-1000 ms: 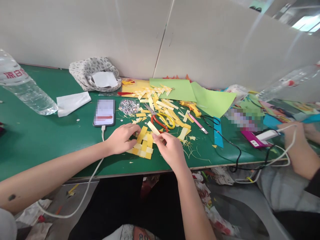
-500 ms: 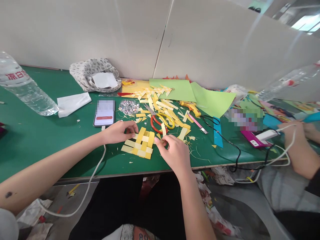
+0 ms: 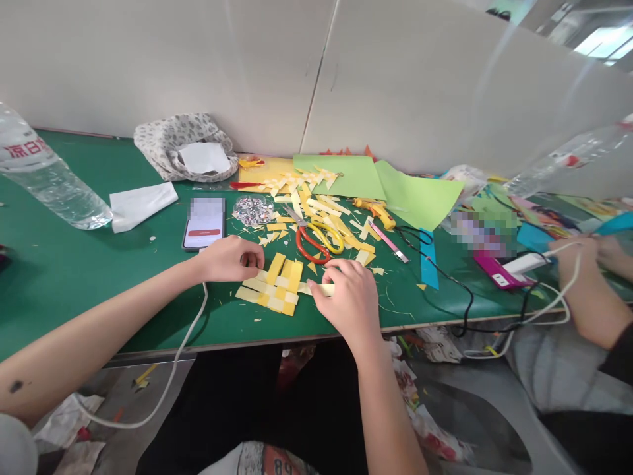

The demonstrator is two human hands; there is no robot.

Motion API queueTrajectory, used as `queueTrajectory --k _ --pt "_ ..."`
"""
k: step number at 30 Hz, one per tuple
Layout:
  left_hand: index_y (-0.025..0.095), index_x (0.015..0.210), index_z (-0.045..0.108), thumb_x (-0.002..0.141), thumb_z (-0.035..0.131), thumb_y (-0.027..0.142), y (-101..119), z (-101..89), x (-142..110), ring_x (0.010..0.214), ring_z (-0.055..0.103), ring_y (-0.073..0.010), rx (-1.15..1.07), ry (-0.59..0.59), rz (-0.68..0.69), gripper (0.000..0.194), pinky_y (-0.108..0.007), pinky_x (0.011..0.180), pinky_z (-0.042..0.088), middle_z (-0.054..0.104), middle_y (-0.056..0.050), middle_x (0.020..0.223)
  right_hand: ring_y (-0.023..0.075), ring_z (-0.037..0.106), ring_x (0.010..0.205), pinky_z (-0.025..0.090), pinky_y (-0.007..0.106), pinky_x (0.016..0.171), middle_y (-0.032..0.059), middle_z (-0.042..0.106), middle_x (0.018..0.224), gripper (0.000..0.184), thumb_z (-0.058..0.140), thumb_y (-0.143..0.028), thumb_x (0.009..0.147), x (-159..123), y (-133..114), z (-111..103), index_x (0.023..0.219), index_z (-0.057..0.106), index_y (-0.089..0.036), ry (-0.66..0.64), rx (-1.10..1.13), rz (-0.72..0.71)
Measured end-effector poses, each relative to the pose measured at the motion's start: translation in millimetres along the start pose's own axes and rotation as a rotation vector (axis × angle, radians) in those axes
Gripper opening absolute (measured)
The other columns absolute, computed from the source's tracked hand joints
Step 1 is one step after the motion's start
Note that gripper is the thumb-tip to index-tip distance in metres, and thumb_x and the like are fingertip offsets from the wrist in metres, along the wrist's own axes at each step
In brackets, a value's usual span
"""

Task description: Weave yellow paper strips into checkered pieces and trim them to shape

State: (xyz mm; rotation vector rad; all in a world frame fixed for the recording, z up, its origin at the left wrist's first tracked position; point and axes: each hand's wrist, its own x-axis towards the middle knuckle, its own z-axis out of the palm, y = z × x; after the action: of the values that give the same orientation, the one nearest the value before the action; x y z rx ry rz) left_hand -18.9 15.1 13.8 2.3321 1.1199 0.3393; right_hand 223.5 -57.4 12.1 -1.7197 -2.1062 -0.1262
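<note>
A small woven paper mat [image 3: 277,290] of yellow and cream strips lies flat near the table's front edge. My left hand [image 3: 230,258] is at its upper left edge, fingers curled and closed on the strip ends there; the fingertips are partly hidden. My right hand [image 3: 350,293] pinches a pale paper strip [image 3: 324,289] that sticks out from the mat's right side. Just behind the mat lie scissors [image 3: 312,245] with one red and one yellow handle. Loose yellow paper scraps [image 3: 316,208] are heaped behind them.
A phone [image 3: 204,227] on a white cable lies behind my left hand. Further right are a pink cutter [image 3: 388,241], a yellow glue gun [image 3: 378,214] and a black cord. A water bottle [image 3: 54,171] stands at the left. A co-worker's hand [image 3: 576,257] is at the far right.
My right hand has lowered the pale strip from standing upright to lying nearly flat beside the mat. The mat's raised yellow strips now lie flatter. My left hand has barely moved.
</note>
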Motion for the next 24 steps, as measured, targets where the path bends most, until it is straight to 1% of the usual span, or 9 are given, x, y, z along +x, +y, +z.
queueTrajectory --k 3,5,6,9,12,14,17,22,24 --pt "0.020 0.083 0.062 0.071 0.056 0.029 4 0.4 -1 0.075 0.059 -0.0182 0.080 0.124 0.053 0.017 -0.028 0.062 0.044 0.064 -0.003 0.083 0.0256 0.054 0.090 0.039 0.040 0.081 0.0072 0.064 0.090 0.014 0.063 -0.031 0.073 -1 -1 0 0.078 0.057 -0.020 0.025 0.030 0.002" --pt "0.020 0.090 0.061 0.072 0.059 0.036 9 0.6 -2 0.088 0.057 -0.0217 0.076 0.165 0.143 0.024 -0.033 0.072 0.045 0.062 -0.005 0.092 0.0248 0.055 0.094 0.039 0.040 0.086 0.0067 0.065 0.097 0.015 0.059 -0.026 0.076 -3 -3 -2 0.090 0.058 -0.019 0.044 0.103 -0.057" --pt "0.020 0.094 0.061 0.071 0.061 0.040 11 1.1 -3 0.093 0.056 -0.0230 0.061 0.146 0.209 0.030 -0.035 0.078 0.045 0.062 -0.006 0.097 0.0236 0.056 0.095 0.039 0.039 0.087 0.0059 0.066 0.098 0.014 0.056 -0.023 0.078 -5 -5 -3 0.092 0.059 -0.020 0.035 0.153 -0.102" --pt "0.021 0.103 0.058 0.065 0.068 0.049 17 6.0 -5 0.102 0.053 -0.0248 0.031 0.003 0.396 0.049 -0.036 0.086 0.043 0.059 -0.008 0.108 0.0201 0.059 0.089 0.040 0.037 0.089 0.0034 0.068 0.092 0.017 0.048 -0.014 0.081 -10 -12 -6 0.090 0.060 -0.021 -0.031 0.272 -0.204" --pt "0.021 0.110 0.055 0.063 0.070 0.051 18 12.9 -6 0.102 0.053 -0.0252 0.058 -0.043 0.454 0.058 -0.036 0.088 0.042 0.059 -0.009 0.111 0.0195 0.061 0.082 0.038 0.040 0.095 0.0026 0.069 0.087 0.021 0.045 -0.012 0.081 -15 -16 -4 0.091 0.061 -0.022 -0.074 0.299 -0.192" --pt "0.020 0.112 0.055 0.066 0.068 0.050 16 15.8 -6 0.101 0.055 -0.0249 0.080 -0.023 0.459 0.056 -0.036 0.087 0.043 0.060 -0.010 0.110 0.0195 0.062 0.083 0.037 0.042 0.098 0.0025 0.069 0.090 0.024 0.043 -0.011 0.081 -17 -16 -1 0.096 0.059 -0.023 -0.088 0.319 -0.165" --pt "0.019 0.111 0.056 0.072 0.064 0.048 14 16.2 -5 0.097 0.058 -0.0239 0.112 0.020 0.486 0.050 -0.035 0.085 0.045 0.062 -0.010 0.106 0.0201 0.063 0.091 0.038 0.042 0.098 0.0029 0.069 0.097 0.026 0.042 -0.010 0.081 -19 -15 2 0.100 0.054 -0.023 -0.074 0.371 -0.124" --pt "0.021 0.105 0.061 0.079 0.057 0.046 12 15.8 -7 0.088 0.063 -0.0208 0.184 0.069 0.600 0.036 -0.031 0.078 0.050 0.068 -0.009 0.094 0.0190 0.063 0.094 0.046 0.037 0.088 0.0017 0.069 0.093 0.023 0.043 -0.009 0.080 -21 -15 5 0.097 0.048 -0.023 -0.075 0.436 -0.052" --pt "0.023 0.103 0.062 0.080 0.055 0.047 12 17.4 -8 0.084 0.065 -0.0187 0.235 0.133 0.606 0.033 -0.028 0.074 0.051 0.069 -0.007 0.089 0.0190 0.062 0.095 0.048 0.034 0.083 0.0024 0.068 0.093 0.023 0.044 -0.009 0.080 -22 -16 5 0.098 0.046 -0.023 -0.080 0.462 -0.038"
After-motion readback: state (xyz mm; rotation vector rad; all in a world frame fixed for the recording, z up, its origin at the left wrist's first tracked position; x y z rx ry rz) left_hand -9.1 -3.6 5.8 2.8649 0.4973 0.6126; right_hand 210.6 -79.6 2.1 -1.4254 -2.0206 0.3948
